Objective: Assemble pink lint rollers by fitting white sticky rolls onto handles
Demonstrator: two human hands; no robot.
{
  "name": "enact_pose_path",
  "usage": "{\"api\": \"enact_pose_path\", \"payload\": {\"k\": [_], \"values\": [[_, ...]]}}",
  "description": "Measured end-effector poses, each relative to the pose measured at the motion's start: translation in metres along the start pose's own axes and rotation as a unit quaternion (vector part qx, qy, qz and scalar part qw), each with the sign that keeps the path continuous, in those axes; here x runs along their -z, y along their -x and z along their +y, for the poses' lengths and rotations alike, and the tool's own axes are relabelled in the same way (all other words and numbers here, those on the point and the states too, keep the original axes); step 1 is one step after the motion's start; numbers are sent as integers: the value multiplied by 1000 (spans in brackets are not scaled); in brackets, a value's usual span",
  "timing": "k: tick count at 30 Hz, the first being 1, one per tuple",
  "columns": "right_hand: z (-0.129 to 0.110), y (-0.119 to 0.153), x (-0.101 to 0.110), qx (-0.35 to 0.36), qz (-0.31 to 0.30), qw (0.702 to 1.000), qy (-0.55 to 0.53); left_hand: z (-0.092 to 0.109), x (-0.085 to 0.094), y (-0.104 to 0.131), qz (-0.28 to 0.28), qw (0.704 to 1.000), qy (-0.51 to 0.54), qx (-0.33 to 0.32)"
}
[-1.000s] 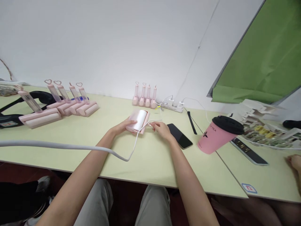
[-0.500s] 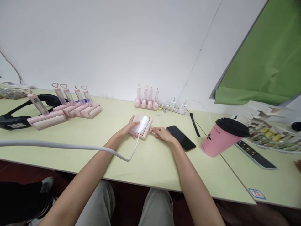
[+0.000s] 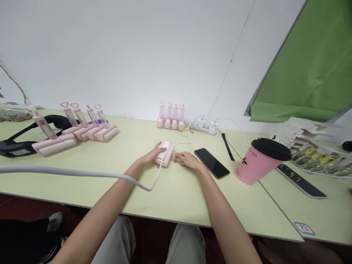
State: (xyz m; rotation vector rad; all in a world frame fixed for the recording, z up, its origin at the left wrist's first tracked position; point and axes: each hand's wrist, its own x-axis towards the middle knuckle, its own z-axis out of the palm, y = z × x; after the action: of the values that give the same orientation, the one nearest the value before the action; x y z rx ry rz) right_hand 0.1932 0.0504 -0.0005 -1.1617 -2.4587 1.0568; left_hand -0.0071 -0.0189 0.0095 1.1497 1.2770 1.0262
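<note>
Above the table in front of me, my left hand [image 3: 154, 154] is closed around the left side of a pink rounded device [image 3: 164, 158]. My right hand [image 3: 188, 160] is at the device's right side, its fingers pinched on a short clear tube [image 3: 176, 157] that points toward the device. Whether the tube is joined to the device is hard to make out. A white cable [image 3: 121, 175] crosses the view from the left and passes in front of the device, hiding part of it.
Pink devices with upright clear tubes stand at the left [image 3: 93, 132] and by the wall [image 3: 170, 123]. A power strip [image 3: 203, 128] lies behind. To the right are a black phone [image 3: 211, 163], a black strap [image 3: 227, 146], a pink cup [image 3: 255, 163] and another dark phone-like object [image 3: 301, 181].
The pink device has been turned in my left hand, so a narrower, rounded face shows instead of its wide shiny one. My right hand stays beside it, and more of the clear tube shows.
</note>
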Motion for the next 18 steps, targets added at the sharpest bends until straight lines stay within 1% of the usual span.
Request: {"api": "enact_pose_path", "payload": {"k": [3,7,10,12,13,14,15,16,17,18], "values": [[-3,-2,-6,-8,36,999,36,-2,-1,-3,13,1000,-13,0],[-7,-3,-10,-12,72,995,68,-5,1,-8,25,999,-29,-38],[-8,-3,-11,-7,107,989,104,-9,1,-13,35,995,-26,-85],[-8,-4,-10,-10,120,988,102,-11,1,-17,42,995,-19,-84],[-7,-5,-9,-16,111,991,76,-12,2,-19,52,996,-17,-71],[-6,-5,-7,-24,88,995,30,-13,4,-21,73,995,-19,-60],[-6,-5,-5,-30,51,998,-33,-13,7,-22,110,992,-27,-59],[-6,-4,-2,-30,3,994,-107,-12,12,-23,164,982,-45,-77],[-7,-2,1,-23,-47,982,-183,-11,17,-22,225,965,-69,-115],[-8,1,4,-9,-94,963,-253,-9,23,-21,275,943,-94,-163]]}}
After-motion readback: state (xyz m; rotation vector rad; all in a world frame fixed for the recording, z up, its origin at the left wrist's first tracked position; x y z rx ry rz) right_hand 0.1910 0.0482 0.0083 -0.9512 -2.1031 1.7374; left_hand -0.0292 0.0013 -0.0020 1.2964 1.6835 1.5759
